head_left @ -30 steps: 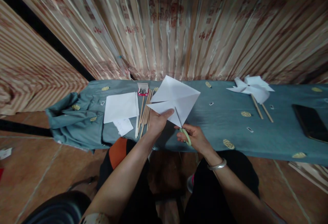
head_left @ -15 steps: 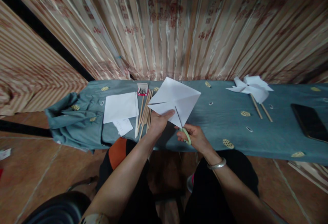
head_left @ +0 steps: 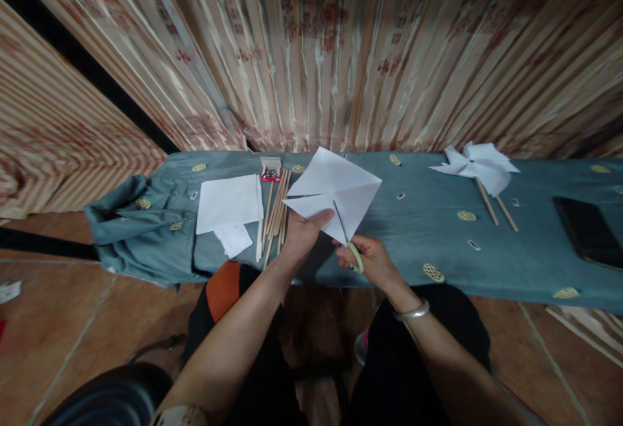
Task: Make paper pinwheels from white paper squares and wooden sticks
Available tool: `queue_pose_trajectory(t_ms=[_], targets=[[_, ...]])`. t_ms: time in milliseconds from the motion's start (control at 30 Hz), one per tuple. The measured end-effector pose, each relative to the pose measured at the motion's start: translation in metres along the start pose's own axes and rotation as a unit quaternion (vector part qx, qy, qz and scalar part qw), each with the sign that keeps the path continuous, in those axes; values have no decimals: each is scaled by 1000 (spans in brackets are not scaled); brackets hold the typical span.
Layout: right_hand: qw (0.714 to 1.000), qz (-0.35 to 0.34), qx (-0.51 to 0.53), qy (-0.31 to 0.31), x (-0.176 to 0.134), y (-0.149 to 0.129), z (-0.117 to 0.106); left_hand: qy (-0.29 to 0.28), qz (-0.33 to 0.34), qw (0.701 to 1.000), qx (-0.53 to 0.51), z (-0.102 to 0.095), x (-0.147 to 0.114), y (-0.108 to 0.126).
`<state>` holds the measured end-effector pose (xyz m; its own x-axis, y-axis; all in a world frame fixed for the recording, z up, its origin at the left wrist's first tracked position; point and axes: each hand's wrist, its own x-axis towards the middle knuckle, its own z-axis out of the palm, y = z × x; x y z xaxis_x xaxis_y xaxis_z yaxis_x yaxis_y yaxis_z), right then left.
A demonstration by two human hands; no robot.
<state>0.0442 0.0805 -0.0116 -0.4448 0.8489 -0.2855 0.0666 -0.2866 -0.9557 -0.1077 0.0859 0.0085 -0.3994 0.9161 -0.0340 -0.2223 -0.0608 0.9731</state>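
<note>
A white square sheet of paper [head_left: 348, 182] is held up over the table, one corner pointing away from me. My left hand [head_left: 305, 230] grips its near left part, thumb on top and the other fingers hidden beneath. A slit runs in from the left corner toward the middle. In my right hand [head_left: 367, 258] is a pair of scissors [head_left: 357, 257] with pale green handles, my fingers through and around the loops. The blades lie at the near corner, along a line that reaches toward the sheet's centre.
Left of the paper lie several wooden sticks [head_left: 276, 212], an opened red box of metal pins [head_left: 271, 171], stacked white sheets [head_left: 228, 204] and a small paper scrap [head_left: 234, 240]. Paper pinwheels [head_left: 479, 165] on sticks and a black phone [head_left: 588, 231] rest on the right of the cloth-covered table [head_left: 418, 231].
The paper's left flap has shifted very slightly to the right. Both hands and the scissors stay in nearly the same place.
</note>
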Motion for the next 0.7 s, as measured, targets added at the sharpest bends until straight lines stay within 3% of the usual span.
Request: queue_pose_trajectory(t_ms=[700], targets=[[1000, -7, 6, 11, 0, -1, 1, 5, 1, 1000, -22, 2, -1, 2]])
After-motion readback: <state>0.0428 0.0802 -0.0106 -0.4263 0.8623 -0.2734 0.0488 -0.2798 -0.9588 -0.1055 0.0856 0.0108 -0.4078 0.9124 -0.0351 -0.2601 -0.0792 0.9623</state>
